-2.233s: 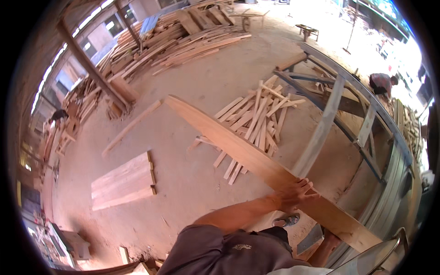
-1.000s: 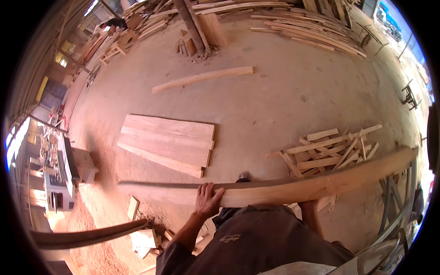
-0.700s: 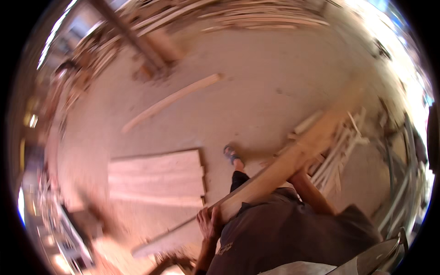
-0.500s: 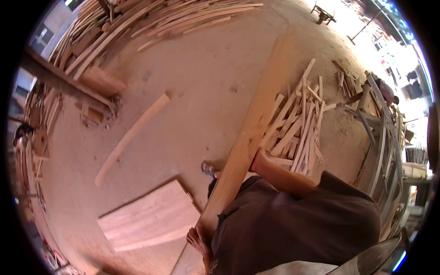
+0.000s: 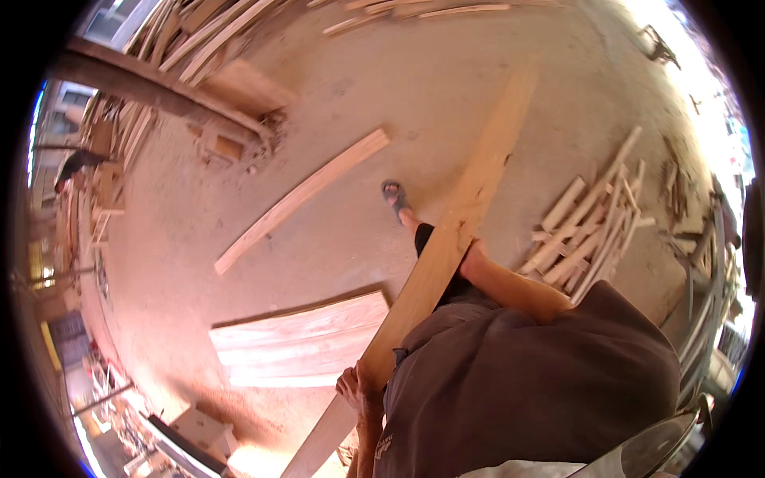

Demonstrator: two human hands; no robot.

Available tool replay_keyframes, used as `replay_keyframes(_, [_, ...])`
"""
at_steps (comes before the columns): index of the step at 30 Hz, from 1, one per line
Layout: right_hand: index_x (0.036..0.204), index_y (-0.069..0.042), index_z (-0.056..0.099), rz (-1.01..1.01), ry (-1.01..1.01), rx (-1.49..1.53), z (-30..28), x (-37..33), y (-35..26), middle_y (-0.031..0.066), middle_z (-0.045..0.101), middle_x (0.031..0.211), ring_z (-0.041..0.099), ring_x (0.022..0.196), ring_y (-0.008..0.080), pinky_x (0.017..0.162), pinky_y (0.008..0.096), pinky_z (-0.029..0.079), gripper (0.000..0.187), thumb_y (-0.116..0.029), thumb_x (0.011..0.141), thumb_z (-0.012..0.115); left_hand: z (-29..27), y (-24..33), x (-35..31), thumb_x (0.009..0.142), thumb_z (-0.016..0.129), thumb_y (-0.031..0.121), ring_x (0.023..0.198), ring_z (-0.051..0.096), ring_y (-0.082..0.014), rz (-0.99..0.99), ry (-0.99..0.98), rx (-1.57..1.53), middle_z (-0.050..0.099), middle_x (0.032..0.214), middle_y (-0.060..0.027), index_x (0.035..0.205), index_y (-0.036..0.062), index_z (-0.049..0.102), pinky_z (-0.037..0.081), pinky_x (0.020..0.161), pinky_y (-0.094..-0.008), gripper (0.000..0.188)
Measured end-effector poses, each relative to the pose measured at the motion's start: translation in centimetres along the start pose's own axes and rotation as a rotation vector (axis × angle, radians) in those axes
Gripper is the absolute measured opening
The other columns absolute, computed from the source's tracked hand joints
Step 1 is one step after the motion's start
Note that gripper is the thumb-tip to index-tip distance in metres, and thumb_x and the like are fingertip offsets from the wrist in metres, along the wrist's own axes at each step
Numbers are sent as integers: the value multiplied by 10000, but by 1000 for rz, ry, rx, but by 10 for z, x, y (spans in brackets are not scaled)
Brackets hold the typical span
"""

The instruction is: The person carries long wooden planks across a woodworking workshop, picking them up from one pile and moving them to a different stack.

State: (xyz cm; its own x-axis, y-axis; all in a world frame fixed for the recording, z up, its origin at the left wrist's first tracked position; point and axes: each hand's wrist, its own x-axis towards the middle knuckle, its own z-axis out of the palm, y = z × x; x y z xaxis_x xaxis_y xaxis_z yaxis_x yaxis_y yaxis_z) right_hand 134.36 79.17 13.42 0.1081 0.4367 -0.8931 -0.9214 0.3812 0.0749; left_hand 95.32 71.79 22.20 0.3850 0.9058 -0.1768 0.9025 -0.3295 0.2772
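Observation:
A long, pale wooden plank (image 5: 430, 267) runs slantwise past my body, from the lower edge up toward the far right. My left hand (image 5: 358, 386) is closed over its left edge near the lower part. Farther along, my right hand (image 5: 472, 259) grips the plank's right edge, with its fingers mostly hidden beneath the wood. My sandalled foot (image 5: 392, 195) shows on the floor just left of the plank.
Stacked wide boards (image 5: 303, 338) lie to the left, with a single narrow board (image 5: 303, 199) beyond them. A loose pile of wood strips (image 5: 590, 231) is at right. A slanted beam (image 5: 159, 92) stands far left, near stacked timber (image 5: 211, 44).
The plank stays in both my hands. My view has turned, so the boards and strip pile sit farther right. My foot has come forward, out from beside the plank.

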Motion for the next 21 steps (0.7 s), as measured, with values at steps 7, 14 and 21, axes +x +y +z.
replay_keyframes(7, [1392,-8,489,39,-21,-104,99,168,39,194,580,1350,575,1198,389,1075,532,422,548,-313,1004,254,-64,2,187,648,816,164,1052,513,-393,-79,-132,43,525,1134,-195,1325,106,504,392,927,-533,748])
replay_keyframes(14, [1309,-81,577,86,-14,-152,253,285,64,164,614,1301,588,1170,383,1053,563,427,523,-392,987,306,-101,-10,391,555,875,182,1054,495,-395,-72,-214,121,521,1116,-182,1296,82,530,385,920,-533,824])
replay_keyframes(21, [1231,-72,562,12,102,-703,344,410,83,155,641,1171,608,1119,304,956,482,493,387,-362,983,497,-91,-58,584,572,882,221,1082,492,-405,121,-235,232,530,1098,-196,1367,89,487,389,918,-538,897])
